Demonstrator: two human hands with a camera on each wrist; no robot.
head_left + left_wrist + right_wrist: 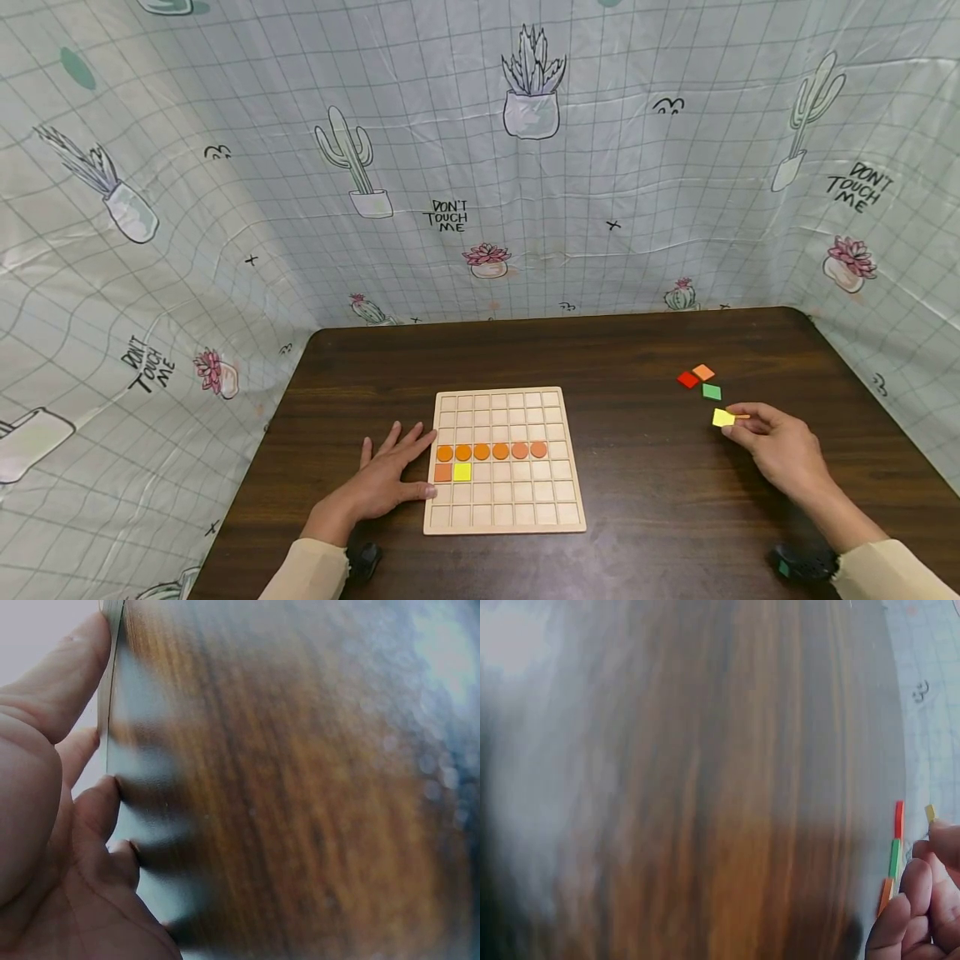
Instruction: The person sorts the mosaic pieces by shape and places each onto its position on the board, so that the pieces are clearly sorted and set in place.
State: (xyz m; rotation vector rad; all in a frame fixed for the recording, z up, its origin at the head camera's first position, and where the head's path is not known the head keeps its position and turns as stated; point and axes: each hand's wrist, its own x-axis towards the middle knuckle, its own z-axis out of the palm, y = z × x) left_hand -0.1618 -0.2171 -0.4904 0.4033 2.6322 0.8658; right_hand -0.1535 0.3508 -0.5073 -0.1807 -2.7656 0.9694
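Observation:
My right hand (780,446) pinches a yellow square tile (723,417) between thumb and fingertips, at the right of the table. A sliver of orange (742,416) shows beside its fingers. Just beyond lie a red tile (687,379), an orange tile (702,372) and a green tile (712,392). My left hand (382,483) rests with spread fingers at the left edge of the wooden grid board (525,517), thumb touching the rim. On the board, a row of several orange discs (482,452) sits above an orange square (443,472) and a yellow square (462,472).
The dark wooden table (630,500) carries everything. A patterned curtain (570,192) hangs along its back and sides. Dark wrist devices, one on the left (365,562) and one on the right (804,562), sit below the hands.

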